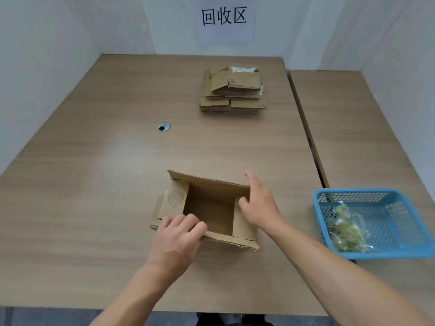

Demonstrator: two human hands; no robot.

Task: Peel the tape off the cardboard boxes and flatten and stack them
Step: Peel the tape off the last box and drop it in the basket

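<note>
- The left hand (pixel 179 236) curls its fingers over the near wall of an open cardboard box (pixel 209 208), gripping that edge at the near left corner.
- The right hand (pixel 259 205) lies against the box's right side. Its fingers run almost straight along the outside towards the far right corner, and its thumb hooks inside, so it pinches that wall.
- The box sits on the tabletop (pixel 106 184) close to the middle of the near edge. Its mouth faces up, its flaps are spread and it is empty inside. No tape shows on it from here.
- Handling, as a judgement: it is thin corrugated card, so it is light and stiff along the panels but weak at the creases. It should collapse if opposite corners are pushed towards each other. Hold it by the wall edges, not the loose flaps.
- A stack of flattened boxes (pixel 233 92) lies towards the far right corner of the same tabletop, well apart from the hands.
- A round cable hole (pixel 163 127) sits in the tabletop left of the stack.
- On the adjoining table to the right, a blue basket (pixel 353 191) holds a wad of crumpled clear tape (pixel 346 229).
- A paper sign (pixel 224 20) hangs on the far wall.
</note>
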